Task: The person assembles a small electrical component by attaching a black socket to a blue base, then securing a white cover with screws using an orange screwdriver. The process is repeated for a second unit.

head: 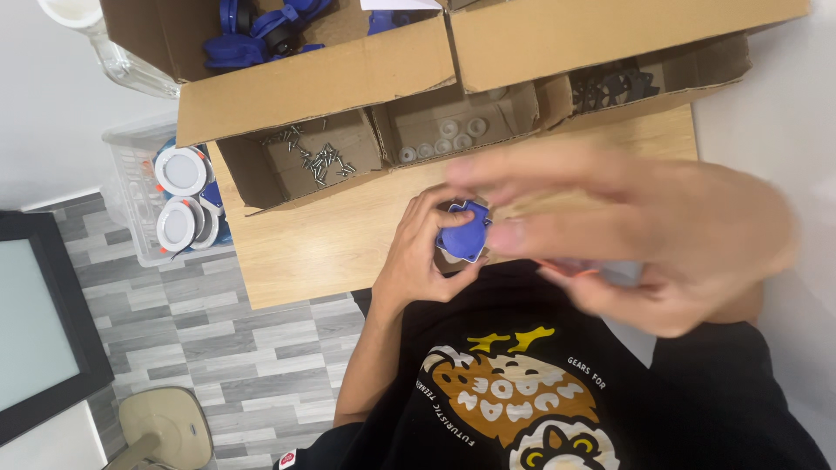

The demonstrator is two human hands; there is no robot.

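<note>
Left hand (427,252) grips the blue plastic part (462,231) over the tabletop (331,235); blurred right hand (644,235), fingers loosely spread, should approach slowly for alignment.

Wooden table (348,252) carries, it seems, 3 open cardboard boxes (305,96).

A small blue plastic part with a rounded body and notched edges (462,233) sits mid-frame, held just above the wooden table's near edge.
</note>
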